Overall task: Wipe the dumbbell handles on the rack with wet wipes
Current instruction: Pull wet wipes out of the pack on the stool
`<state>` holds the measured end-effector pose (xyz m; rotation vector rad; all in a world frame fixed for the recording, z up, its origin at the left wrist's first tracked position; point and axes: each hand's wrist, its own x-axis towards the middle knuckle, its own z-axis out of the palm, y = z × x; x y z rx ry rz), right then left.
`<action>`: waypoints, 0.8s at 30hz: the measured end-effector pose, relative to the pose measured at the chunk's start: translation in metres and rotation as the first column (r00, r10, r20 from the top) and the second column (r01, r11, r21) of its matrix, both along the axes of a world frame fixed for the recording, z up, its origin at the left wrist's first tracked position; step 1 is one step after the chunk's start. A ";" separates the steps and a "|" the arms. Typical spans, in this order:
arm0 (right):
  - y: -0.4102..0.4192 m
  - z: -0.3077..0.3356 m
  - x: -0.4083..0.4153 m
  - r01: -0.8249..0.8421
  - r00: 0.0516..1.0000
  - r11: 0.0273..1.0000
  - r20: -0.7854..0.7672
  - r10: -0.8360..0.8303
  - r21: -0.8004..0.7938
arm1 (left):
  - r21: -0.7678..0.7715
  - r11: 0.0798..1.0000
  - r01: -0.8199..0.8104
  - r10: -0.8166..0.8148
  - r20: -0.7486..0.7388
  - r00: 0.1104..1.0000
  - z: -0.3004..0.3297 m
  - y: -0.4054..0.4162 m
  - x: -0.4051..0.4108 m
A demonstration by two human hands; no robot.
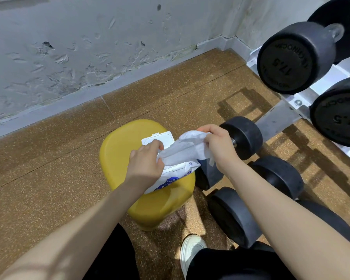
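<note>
Two hands meet over a yellow stool, each pinching one end of a white wet wipe stretched between them. The left hand grips the wipe's lower left end with curled fingers, just above the wipe pack. The right hand has its fingers and thumb curled round the upper right end, where the sheet is bunched. The pack lies on the stool's seat toward its right edge, its white flip lid standing open at the seat's far edge.

The stool stands on a speckled brown floor close to a grey wall with peeling paint. To the right of the stool, black dumbbells lie on the floor, one of them partly hidden behind the right hand and forearm. The white rack rises at the right edge of the view and carries two large black dumbbells marked 17.5, the upper one and the lower one; a bit of the upper one's handle shows, well apart from the wipe.

At the bottom are dark trousers and a white shoe planted on the floor near the stool.
</note>
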<state>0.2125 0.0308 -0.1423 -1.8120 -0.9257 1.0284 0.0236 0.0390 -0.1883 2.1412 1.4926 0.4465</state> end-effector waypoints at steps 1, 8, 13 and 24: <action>0.000 0.000 0.000 -0.006 1.000 1.000 0.014 0.006 -0.014 | 0.001 1.000 0.002 -0.002 -0.018 1.000 -0.001 0.000 0.000; -0.002 0.009 -0.003 0.002 0.985 0.995 -0.170 -0.020 -0.102 | -0.102 0.989 -0.107 0.119 0.116 0.986 0.000 -0.004 -0.006; -0.002 0.023 0.001 0.129 0.964 0.987 -0.222 -0.146 -0.093 | -0.091 0.987 -0.131 0.128 -0.032 0.991 0.001 0.002 -0.009; -0.018 0.026 0.023 0.498 0.542 0.824 -0.646 -0.538 -0.269 | -0.141 0.975 -0.173 0.177 0.021 0.984 0.001 -0.001 -0.009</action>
